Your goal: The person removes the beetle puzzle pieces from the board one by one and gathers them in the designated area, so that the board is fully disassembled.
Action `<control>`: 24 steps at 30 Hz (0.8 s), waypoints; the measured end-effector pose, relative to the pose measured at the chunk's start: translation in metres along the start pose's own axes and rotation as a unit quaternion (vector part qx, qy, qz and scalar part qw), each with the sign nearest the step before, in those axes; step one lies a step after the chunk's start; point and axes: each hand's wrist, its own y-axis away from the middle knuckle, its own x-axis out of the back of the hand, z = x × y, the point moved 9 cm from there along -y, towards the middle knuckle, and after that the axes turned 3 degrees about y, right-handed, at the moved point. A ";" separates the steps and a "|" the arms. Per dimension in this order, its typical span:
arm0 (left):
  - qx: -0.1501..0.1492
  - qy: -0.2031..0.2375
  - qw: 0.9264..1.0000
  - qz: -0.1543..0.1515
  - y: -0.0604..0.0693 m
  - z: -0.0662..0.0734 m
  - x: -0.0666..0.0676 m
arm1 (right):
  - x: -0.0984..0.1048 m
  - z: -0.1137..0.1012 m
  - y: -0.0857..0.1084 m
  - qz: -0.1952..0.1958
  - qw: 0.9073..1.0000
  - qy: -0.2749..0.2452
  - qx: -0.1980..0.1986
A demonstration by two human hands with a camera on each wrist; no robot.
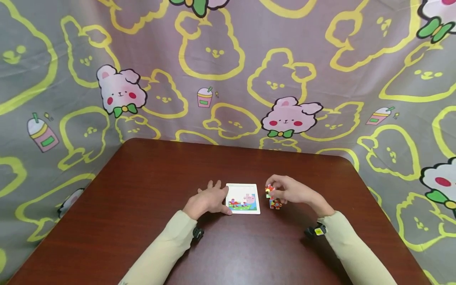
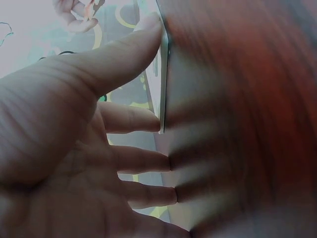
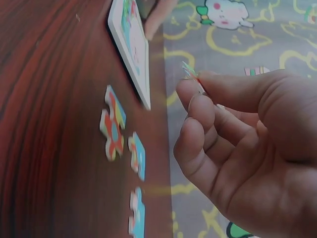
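Observation:
A white-framed jigsaw board lies flat on the table, partly filled with a pink pig figure and red flowers. My left hand rests at its left side with fingers spread, the thumb and index finger touching the frame. To the right of the board my right hand pinches a small puzzle piece between thumb and index finger, raised off the table. Below that hand, a loose red-flower piece lies on the wood, beside two blue-edged pieces in the right wrist view.
The brown wooden table has rounded back corners. Behind and beside it hangs a grey curtain with yellow outlines and pink bunny heads. A dark strap with a small device is on the right wrist.

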 end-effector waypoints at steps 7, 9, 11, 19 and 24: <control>0.005 -0.003 1.000 -0.003 0.000 0.000 0.000 | 0.011 0.012 0.011 0.005 1.000 0.013 -0.004; 0.006 -0.003 1.000 -0.002 0.000 0.001 0.000 | 0.014 0.018 0.015 0.006 1.000 0.013 -0.011; 0.003 -0.003 1.000 -0.001 0.000 0.002 0.000 | 0.017 0.024 0.020 0.008 1.000 0.016 -0.020; 0.003 -0.008 1.000 0.001 0.001 0.001 0.000 | 0.018 0.038 0.030 -0.021 0.999 0.012 -0.032; 0.005 -0.006 1.000 0.005 0.001 -0.001 0.002 | 0.010 0.044 0.032 -0.051 0.998 0.000 -0.046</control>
